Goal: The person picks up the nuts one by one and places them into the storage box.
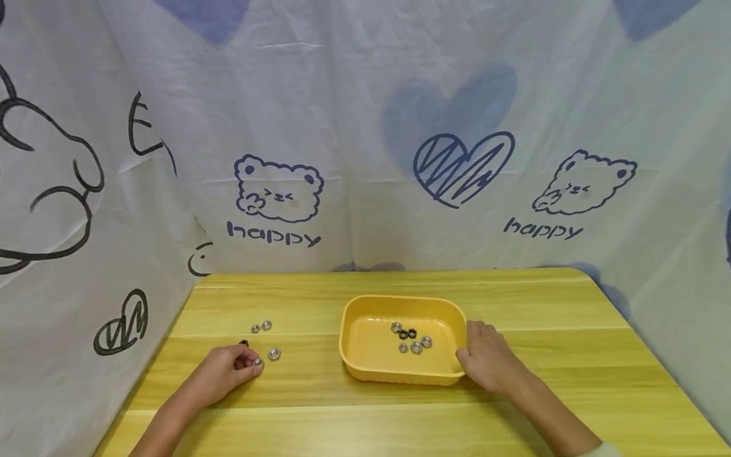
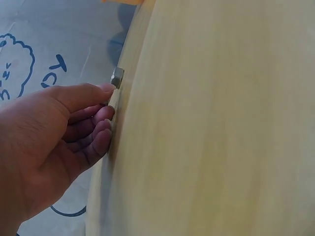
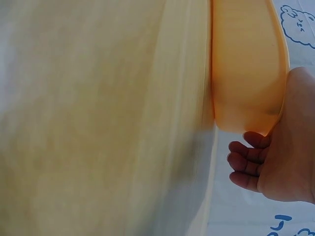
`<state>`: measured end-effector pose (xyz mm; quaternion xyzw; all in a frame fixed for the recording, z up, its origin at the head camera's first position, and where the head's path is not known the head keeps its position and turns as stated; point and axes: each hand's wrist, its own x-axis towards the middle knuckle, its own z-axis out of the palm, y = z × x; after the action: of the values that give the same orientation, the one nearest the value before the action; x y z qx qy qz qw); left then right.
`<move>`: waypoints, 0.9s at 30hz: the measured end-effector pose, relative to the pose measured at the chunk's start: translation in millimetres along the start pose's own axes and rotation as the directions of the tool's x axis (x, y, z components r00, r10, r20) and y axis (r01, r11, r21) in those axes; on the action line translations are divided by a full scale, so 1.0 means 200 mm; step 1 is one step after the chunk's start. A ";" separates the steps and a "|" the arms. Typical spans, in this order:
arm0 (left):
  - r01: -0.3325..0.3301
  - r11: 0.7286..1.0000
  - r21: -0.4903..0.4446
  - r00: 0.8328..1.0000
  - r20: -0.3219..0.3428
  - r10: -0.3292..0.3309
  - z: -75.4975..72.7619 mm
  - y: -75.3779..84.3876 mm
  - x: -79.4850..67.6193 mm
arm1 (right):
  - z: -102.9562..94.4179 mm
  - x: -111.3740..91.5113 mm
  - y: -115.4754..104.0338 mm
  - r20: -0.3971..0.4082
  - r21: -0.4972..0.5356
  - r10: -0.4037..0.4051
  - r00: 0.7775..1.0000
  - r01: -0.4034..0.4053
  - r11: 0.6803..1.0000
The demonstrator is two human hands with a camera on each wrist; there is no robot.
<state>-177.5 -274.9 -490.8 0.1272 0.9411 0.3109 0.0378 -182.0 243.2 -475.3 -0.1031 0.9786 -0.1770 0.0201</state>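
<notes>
My left hand (image 1: 228,373) is low over the left side of the table, thumb and fingertips pinching a small silver hex nut (image 1: 258,362). In the left wrist view a metal nut (image 2: 117,77) shows right by the thumb tip. Close to that hand lie another silver nut (image 1: 274,354) and a black nut (image 1: 244,343), partly covered by the fingers. My right hand (image 1: 490,357) grips the right end of a yellow plastic tray (image 1: 394,374), thumb over the rim, the other fingers outside. Inside the tray sit several silver nuts (image 1: 417,347) and two black nuts (image 1: 403,334).
Two more silver nuts, a smaller one (image 1: 255,329) and a larger one (image 1: 266,325), lie behind the left hand. The wood-grain table (image 1: 320,419) has rounded far corners. A printed white cloth (image 1: 365,190) hangs behind it and along the sides.
</notes>
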 end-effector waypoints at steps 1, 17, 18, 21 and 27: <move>-0.010 1.000 -0.002 1.000 -0.006 0.010 0.00 0.00 0.00 | 0.00 0.00 0.00 0.000 0.000 0.000 1.000 0.000 1.000; -0.154 0.988 -0.028 0.981 -0.123 0.150 0.06 0.14 0.08 | 0.00 0.01 0.00 -0.010 -0.015 -0.001 1.000 0.001 1.000; -0.160 0.987 -0.029 0.979 -0.130 0.155 0.07 0.15 0.08 | 0.00 0.01 0.00 -0.007 -0.016 0.001 1.000 -0.001 1.000; -0.177 0.984 -0.023 0.974 -0.145 0.172 0.08 0.17 0.10 | 0.00 0.01 0.00 -0.004 -0.016 0.004 1.000 -0.004 1.000; -0.192 0.981 -0.040 0.970 -0.158 0.184 0.09 0.22 0.12 | 0.00 0.01 0.01 0.000 -0.016 0.007 1.000 -0.007 1.000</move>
<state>-188.4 -223.8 -479.7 0.1904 0.9160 0.3479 -0.0610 -183.2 243.7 -476.4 -0.1000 0.9803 -0.1689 0.0199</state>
